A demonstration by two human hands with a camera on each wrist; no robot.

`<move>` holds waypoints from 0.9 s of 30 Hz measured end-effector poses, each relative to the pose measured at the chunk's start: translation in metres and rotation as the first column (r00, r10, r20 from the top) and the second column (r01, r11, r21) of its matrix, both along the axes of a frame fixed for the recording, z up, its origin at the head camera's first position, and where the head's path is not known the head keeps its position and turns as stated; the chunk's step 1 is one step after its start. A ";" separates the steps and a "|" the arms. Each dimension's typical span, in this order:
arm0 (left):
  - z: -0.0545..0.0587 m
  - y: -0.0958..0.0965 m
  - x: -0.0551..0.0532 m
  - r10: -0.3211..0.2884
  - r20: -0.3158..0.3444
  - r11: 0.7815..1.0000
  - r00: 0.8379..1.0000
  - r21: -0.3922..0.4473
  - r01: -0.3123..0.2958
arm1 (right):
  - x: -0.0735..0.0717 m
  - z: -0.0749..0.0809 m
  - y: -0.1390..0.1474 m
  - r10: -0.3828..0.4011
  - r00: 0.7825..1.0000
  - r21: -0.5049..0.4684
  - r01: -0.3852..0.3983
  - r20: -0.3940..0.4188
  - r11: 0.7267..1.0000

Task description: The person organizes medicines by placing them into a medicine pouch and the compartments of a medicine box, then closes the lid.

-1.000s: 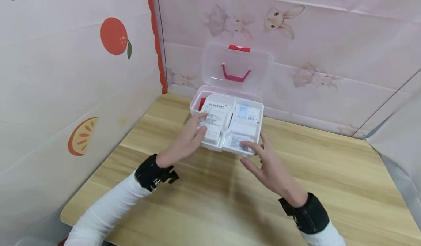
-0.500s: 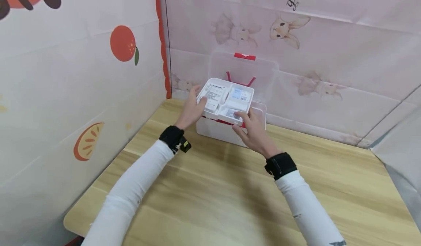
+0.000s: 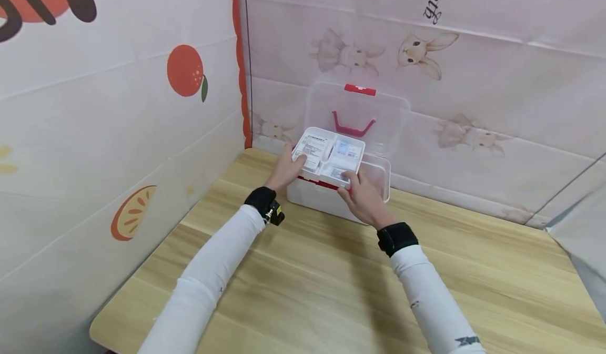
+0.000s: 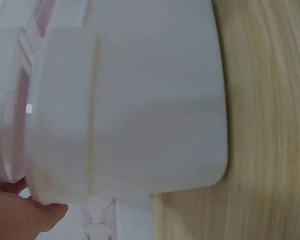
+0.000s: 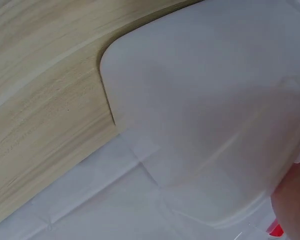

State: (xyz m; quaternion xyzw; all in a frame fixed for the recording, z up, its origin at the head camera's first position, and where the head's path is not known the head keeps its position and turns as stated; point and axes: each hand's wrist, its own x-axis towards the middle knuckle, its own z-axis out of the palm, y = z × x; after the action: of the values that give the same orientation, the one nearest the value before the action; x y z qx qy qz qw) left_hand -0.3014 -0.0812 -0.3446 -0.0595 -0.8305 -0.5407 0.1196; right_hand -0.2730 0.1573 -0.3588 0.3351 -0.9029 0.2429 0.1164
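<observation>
A white compartment tray [image 3: 347,160] sits over an open white box [image 3: 326,202], held between both hands. My left hand [image 3: 284,171] grips the tray's left side, thumb on top near a printed white packet [image 3: 312,148]. At the front right corner, my right hand [image 3: 365,199] grips the tray, with a finger over a small labelled packet [image 3: 334,172]. A blue-and-white packet [image 3: 346,148] lies in the back right compartment. Wrist views show the box's pale wall [image 4: 155,100] close up, with only part of each hand; the fingers under the tray are hidden.
The box's clear lid [image 3: 390,112] stands raised against the back wall, with a pink handle [image 3: 354,129] and red latch [image 3: 360,89]. Something red shows below the tray's front edge. The wooden table [image 3: 303,291] extends forward and right; a printed wall hanging [image 3: 142,149] borders the left.
Both hands have carried the tray back over the box, then lowered it slightly; the lid handle is visible again. The right part of the box opening now shows. The head view has shifted.
</observation>
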 end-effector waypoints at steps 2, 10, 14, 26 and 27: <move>-0.004 -0.001 0.000 -0.002 0.014 1.000 1.000 -0.004 0.002 | -0.001 -0.001 0.000 0.001 1.000 0.014 -0.001 0.008 1.000; -0.010 -0.006 -0.006 -0.024 0.034 1.000 0.999 0.008 0.024 | -0.004 0.002 -0.002 -0.016 0.998 0.069 0.012 0.060 0.998; -0.013 -0.007 -0.009 -0.022 0.026 1.000 0.999 -0.003 0.022 | -0.007 0.003 -0.004 -0.029 0.995 0.107 0.019 0.092 0.994; -0.021 -0.005 -0.009 0.004 0.038 0.999 0.999 -0.055 -0.002 | -0.010 -0.002 -0.007 -0.108 0.985 0.200 0.080 0.136 0.977; -0.022 -0.005 -0.010 0.008 0.035 0.998 0.999 -0.063 -0.005 | -0.010 -0.001 -0.007 -0.109 0.984 0.204 0.080 0.138 0.976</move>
State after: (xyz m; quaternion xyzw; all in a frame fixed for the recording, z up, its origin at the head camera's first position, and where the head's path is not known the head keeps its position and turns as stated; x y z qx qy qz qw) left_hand -0.3110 -0.0865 -0.3664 -0.0511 -0.8494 -0.5147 0.1049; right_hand -0.2834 0.1501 -0.3600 0.2825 -0.9436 0.1706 0.0264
